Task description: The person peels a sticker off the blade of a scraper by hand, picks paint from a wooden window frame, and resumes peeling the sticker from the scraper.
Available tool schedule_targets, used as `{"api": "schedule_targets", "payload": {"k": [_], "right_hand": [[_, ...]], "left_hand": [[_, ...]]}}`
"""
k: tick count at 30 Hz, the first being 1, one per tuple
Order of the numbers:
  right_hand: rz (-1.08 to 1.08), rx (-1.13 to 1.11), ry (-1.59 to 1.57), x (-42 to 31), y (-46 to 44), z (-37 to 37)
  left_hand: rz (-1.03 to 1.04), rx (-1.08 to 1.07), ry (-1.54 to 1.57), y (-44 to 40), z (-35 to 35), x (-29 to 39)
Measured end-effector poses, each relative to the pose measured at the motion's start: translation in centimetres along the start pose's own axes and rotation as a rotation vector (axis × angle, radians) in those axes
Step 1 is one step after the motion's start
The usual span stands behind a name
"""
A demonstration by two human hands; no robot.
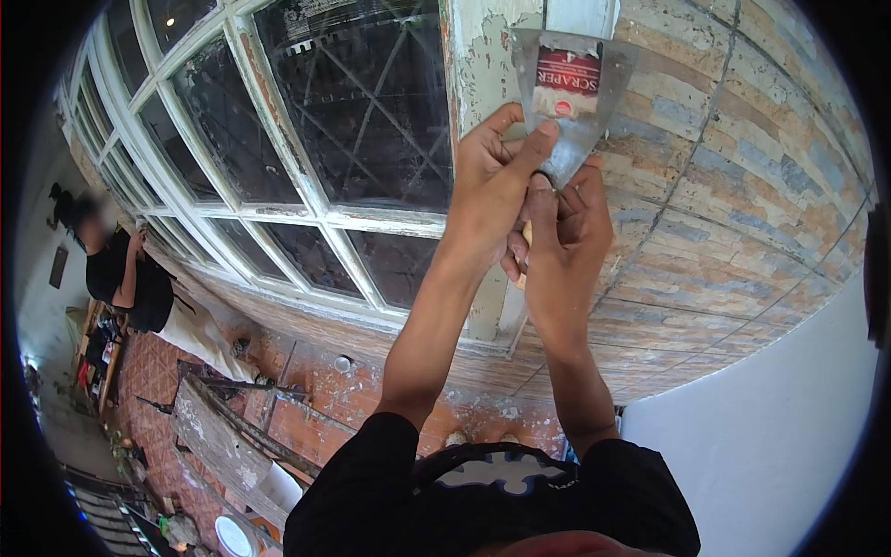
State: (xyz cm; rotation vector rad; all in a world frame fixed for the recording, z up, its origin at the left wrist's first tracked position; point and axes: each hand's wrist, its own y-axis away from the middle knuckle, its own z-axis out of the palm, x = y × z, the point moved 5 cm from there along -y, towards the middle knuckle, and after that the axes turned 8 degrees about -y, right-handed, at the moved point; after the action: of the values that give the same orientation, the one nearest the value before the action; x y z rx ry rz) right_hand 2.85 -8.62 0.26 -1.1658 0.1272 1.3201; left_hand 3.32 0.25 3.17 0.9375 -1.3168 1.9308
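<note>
Both hands hold a scraper (577, 139) up before the window frame, its wide metal blade pointing upward. A red label on the blade reads "SCRAPER" and "4". My left hand (497, 176) grips the lower part of the blade, its thumb lying across the metal. My right hand (568, 227) is closed around the handle, with the thumb near where blade and handle meet. Most of the wooden handle is hidden by the fingers. Behind the hands, white paint is chipped and peeling on the window frame (478, 56).
Stone-patterned tiles (715, 176) cover the wall on the right. A person in a black shirt (130, 278) stands by the windows at the left. Below are a worn wooden plank (218, 432), a white bucket (234, 537) and paint flakes on the tiled floor (316, 381).
</note>
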Motion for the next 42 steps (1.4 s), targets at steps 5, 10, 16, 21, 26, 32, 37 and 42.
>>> {"api": "schedule_targets", "payload": {"k": [5,10,16,21,26,32,37,42], "right_hand": [[0.094,0.003,-0.172,0.0,0.1,0.5],[0.109,0.011,-0.246,0.5,0.0,1.1],[0.093,0.026,-0.218,0.7,0.4,1.2],[0.111,0.034,-0.234,0.4,0.3,1.1],[0.142,0.044,-0.272,0.3,0.2,1.5],[0.112,0.075,-0.278,0.8,0.6,1.5],[0.112,0.073,-0.283,0.5,0.5,2.0],[0.14,0.09,-0.307,0.9,0.6,1.8]], "left_hand": [[-0.054,-0.03,0.024,-0.1,-0.4,0.2],[-0.095,-0.036,-0.018,-0.3,-0.9,1.2],[-0.077,-0.047,-0.04,0.0,-0.9,1.4],[-0.076,-0.053,-0.046,0.1,-0.5,1.7],[-0.081,-0.011,-0.063,-0.2,-0.8,1.9],[-0.1,-0.052,-0.052,-0.1,-1.0,1.1],[-0.094,-0.058,-0.032,-0.3,-0.9,1.8],[-0.129,-0.08,-0.005,-0.2,-1.3,1.3]]}}
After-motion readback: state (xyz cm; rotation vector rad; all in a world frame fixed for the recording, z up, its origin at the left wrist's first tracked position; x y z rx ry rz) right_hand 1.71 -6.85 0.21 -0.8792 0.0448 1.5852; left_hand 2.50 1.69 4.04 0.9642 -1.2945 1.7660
